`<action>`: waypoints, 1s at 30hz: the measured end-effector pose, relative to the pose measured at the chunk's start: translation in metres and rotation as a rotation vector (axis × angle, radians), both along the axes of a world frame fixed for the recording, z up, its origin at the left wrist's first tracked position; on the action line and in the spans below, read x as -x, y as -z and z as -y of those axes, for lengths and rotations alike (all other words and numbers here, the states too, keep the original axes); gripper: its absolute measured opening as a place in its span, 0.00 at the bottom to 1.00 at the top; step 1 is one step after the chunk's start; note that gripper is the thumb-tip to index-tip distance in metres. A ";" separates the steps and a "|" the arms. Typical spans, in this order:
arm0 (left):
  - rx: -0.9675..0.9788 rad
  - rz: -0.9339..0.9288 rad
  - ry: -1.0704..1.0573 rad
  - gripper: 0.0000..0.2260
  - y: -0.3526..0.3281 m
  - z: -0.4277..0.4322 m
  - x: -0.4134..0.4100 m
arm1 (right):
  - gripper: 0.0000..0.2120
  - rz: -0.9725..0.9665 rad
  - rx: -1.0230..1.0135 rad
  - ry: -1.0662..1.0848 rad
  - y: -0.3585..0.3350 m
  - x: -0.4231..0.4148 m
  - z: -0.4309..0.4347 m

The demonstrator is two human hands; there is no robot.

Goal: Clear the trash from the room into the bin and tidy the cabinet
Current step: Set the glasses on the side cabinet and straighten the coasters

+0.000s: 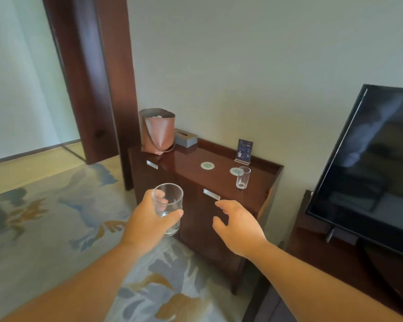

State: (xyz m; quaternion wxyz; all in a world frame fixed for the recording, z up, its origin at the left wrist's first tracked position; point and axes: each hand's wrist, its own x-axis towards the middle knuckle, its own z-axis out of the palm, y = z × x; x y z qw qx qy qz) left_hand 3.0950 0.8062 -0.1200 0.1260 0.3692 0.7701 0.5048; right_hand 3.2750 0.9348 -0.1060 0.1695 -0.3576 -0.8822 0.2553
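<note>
A dark wooden cabinet (pixel 184 159) stands against the wall ahead of me. My left hand (pixel 147 223) grips a clear drinking glass (pixel 169 205), held upright in front of the cabinet doors. My right hand (pixel 239 225) is open with fingers spread, just below the right door's metal handle (pixel 211 194). On the cabinet top a second, slimmer glass (pixel 243 177) stands beside a round coaster (pixel 234 171); another coaster (pixel 207 165) lies bare to its left. A brown leather bin (pixel 158 131) with white trash inside sits on the cabinet's far left corner.
A grey tissue box (pixel 186 137) sits behind the bin, and a small blue card stand (pixel 244 151) is at the back edge. A black TV (pixel 368 163) on a low dark unit is at the right. A dark door frame (pixel 96 77) rises at the left; patterned carpet (pixel 44 217) covers the floor.
</note>
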 end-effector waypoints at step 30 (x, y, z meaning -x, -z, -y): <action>0.193 0.054 0.502 0.26 0.113 -0.465 0.234 | 0.22 0.126 0.163 0.449 0.104 0.208 -0.358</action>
